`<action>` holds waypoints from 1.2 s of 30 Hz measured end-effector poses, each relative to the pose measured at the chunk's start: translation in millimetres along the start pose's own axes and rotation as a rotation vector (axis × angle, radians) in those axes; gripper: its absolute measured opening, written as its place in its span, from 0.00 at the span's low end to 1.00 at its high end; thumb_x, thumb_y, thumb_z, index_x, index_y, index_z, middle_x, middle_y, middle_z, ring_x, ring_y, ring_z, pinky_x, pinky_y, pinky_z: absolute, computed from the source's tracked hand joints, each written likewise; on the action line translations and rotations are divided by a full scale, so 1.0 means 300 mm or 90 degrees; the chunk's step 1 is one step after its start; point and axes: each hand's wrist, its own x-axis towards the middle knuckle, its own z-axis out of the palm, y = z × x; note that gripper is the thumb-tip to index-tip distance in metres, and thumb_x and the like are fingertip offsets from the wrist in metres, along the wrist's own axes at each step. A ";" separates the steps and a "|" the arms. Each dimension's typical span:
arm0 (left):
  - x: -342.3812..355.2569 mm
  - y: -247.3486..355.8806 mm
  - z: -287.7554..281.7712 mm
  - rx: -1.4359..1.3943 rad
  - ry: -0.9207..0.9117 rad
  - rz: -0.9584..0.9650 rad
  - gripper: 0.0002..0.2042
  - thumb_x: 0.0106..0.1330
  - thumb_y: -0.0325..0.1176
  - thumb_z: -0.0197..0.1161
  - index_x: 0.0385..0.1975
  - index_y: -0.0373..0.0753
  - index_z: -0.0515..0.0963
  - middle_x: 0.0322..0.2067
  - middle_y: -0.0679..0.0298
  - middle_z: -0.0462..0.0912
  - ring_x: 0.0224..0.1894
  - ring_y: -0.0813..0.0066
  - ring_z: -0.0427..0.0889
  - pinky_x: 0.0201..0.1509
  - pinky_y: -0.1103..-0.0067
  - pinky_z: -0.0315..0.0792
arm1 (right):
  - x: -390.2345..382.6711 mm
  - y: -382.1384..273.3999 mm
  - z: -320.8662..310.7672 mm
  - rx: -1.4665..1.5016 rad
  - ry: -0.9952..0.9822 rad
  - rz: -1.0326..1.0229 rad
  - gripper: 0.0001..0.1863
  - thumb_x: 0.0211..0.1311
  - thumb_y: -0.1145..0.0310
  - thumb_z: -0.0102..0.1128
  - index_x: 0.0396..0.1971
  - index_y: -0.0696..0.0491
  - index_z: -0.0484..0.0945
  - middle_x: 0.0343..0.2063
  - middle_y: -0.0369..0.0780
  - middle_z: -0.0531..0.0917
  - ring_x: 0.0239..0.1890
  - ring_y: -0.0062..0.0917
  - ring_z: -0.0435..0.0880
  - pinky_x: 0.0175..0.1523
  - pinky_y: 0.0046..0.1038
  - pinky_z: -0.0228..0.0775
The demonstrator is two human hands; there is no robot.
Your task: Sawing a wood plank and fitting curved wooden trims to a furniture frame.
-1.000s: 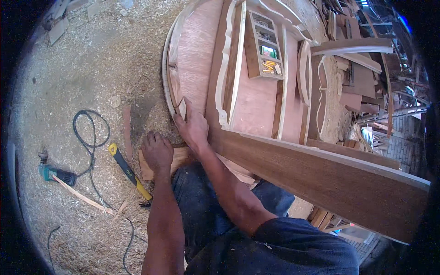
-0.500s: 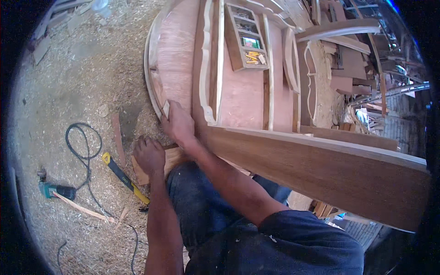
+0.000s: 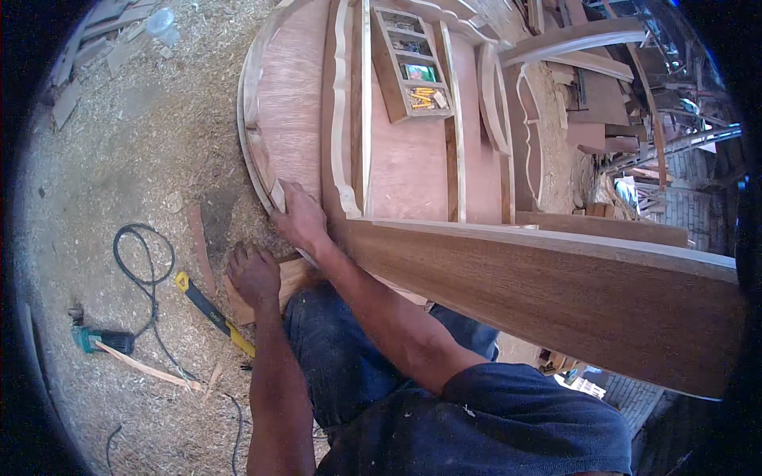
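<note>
My right hand (image 3: 300,218) is closed over a narrow wooden strip along the curved edge (image 3: 255,147) of a large pinkish plywood panel (image 3: 290,119). My left hand (image 3: 254,274) rests lower and to the left on a short piece of wood (image 3: 294,276), its fingers bent but apart. A wide brown board (image 3: 540,293) with a pale top edge runs to the right above my legs. A yellow-and-black handled tool (image 3: 214,313) lies on the shavings left of my left hand, its far end partly hidden.
A green power tool (image 3: 101,339) with a looped black cable lies at the left on the shaving-covered floor (image 3: 119,174). A compartmented wooden tray (image 3: 413,67) holding small items sits on the framed panel. Stacked boards and offcuts (image 3: 595,95) crowd the upper right.
The whole view has shifted left as my head moved. Both hands stay at nearly the same places on the wood; the pale piece under my right fingers shows less now.
</note>
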 end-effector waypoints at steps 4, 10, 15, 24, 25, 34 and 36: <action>0.003 0.007 -0.002 -0.004 -0.019 -0.009 0.16 0.74 0.39 0.59 0.52 0.37 0.85 0.56 0.54 0.87 0.61 0.49 0.83 0.64 0.60 0.76 | -0.006 0.008 0.001 -0.005 0.013 -0.008 0.39 0.59 0.67 0.66 0.73 0.55 0.70 0.64 0.51 0.79 0.57 0.55 0.82 0.64 0.47 0.75; 0.006 0.004 -0.012 0.008 -0.059 -0.024 0.16 0.73 0.39 0.59 0.52 0.37 0.85 0.56 0.53 0.87 0.58 0.50 0.84 0.62 0.60 0.77 | -0.011 -0.006 0.002 -0.003 0.004 0.010 0.39 0.60 0.66 0.65 0.74 0.54 0.70 0.65 0.50 0.78 0.58 0.55 0.82 0.64 0.49 0.75; 0.003 0.008 0.019 0.001 -0.025 -0.016 0.16 0.73 0.39 0.60 0.51 0.37 0.85 0.56 0.53 0.86 0.55 0.50 0.84 0.61 0.59 0.77 | -0.006 0.018 -0.001 0.006 0.015 -0.005 0.39 0.60 0.66 0.64 0.74 0.53 0.69 0.65 0.50 0.78 0.58 0.56 0.82 0.65 0.49 0.75; 0.004 0.008 0.018 0.006 0.011 -0.011 0.16 0.72 0.38 0.60 0.52 0.36 0.85 0.55 0.53 0.87 0.54 0.50 0.84 0.59 0.60 0.76 | -0.010 -0.019 -0.006 -0.016 0.032 0.007 0.35 0.64 0.63 0.62 0.71 0.56 0.72 0.59 0.51 0.81 0.57 0.53 0.82 0.62 0.47 0.75; 0.004 0.006 0.017 0.005 0.038 0.001 0.16 0.72 0.38 0.59 0.51 0.35 0.85 0.54 0.53 0.88 0.52 0.51 0.84 0.57 0.61 0.76 | -0.010 -0.024 -0.005 -0.019 0.041 0.006 0.34 0.64 0.63 0.62 0.71 0.56 0.73 0.58 0.51 0.81 0.57 0.53 0.82 0.62 0.47 0.75; 0.048 -0.004 -0.023 -0.091 -0.063 -0.013 0.23 0.73 0.38 0.60 0.65 0.35 0.79 0.61 0.50 0.85 0.60 0.48 0.83 0.64 0.60 0.75 | 0.005 -0.045 0.006 -0.061 0.075 0.011 0.30 0.65 0.64 0.64 0.66 0.59 0.76 0.54 0.52 0.82 0.52 0.55 0.84 0.58 0.50 0.77; 0.167 -0.021 0.000 -0.397 0.058 -0.006 0.29 0.76 0.43 0.60 0.73 0.36 0.72 0.69 0.47 0.78 0.70 0.46 0.76 0.74 0.59 0.68 | 0.006 -0.047 0.005 -0.065 0.082 0.006 0.29 0.65 0.64 0.64 0.64 0.59 0.77 0.52 0.53 0.83 0.51 0.55 0.84 0.57 0.50 0.78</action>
